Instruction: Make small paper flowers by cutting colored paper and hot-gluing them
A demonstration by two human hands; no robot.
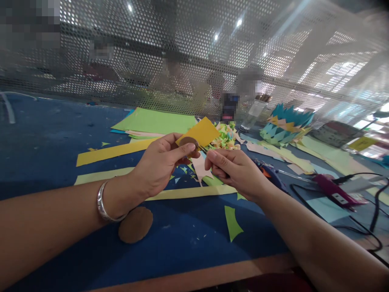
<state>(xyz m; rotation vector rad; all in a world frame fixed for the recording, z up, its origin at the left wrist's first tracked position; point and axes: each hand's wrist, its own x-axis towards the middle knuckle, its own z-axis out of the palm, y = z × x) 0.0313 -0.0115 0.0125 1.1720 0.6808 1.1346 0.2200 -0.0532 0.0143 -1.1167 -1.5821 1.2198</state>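
My left hand [164, 164] pinches a piece of yellow paper [200, 130] together with a small brown cardboard disc [189, 142], which lies against the paper under my thumb. Closed around a pair of small scissors [202, 149] is my right hand [231, 168]; only thin dark blades show at the paper's lower edge, and the handles are hidden in my fingers. A larger cardboard disc [135, 225] lies on the blue table below my left wrist. Under both hands are strips and small scraps of coloured paper.
Green paper sheets [164, 121] are stacked at the back, beside a heap of paper clippings [226, 136]. A clear bottle [253, 113] and a teal zigzag paper crown [284, 125] stand behind. To the right lies a maroon power strip [338, 192] with black cables. A perforated metal screen [146, 69] borders the table.
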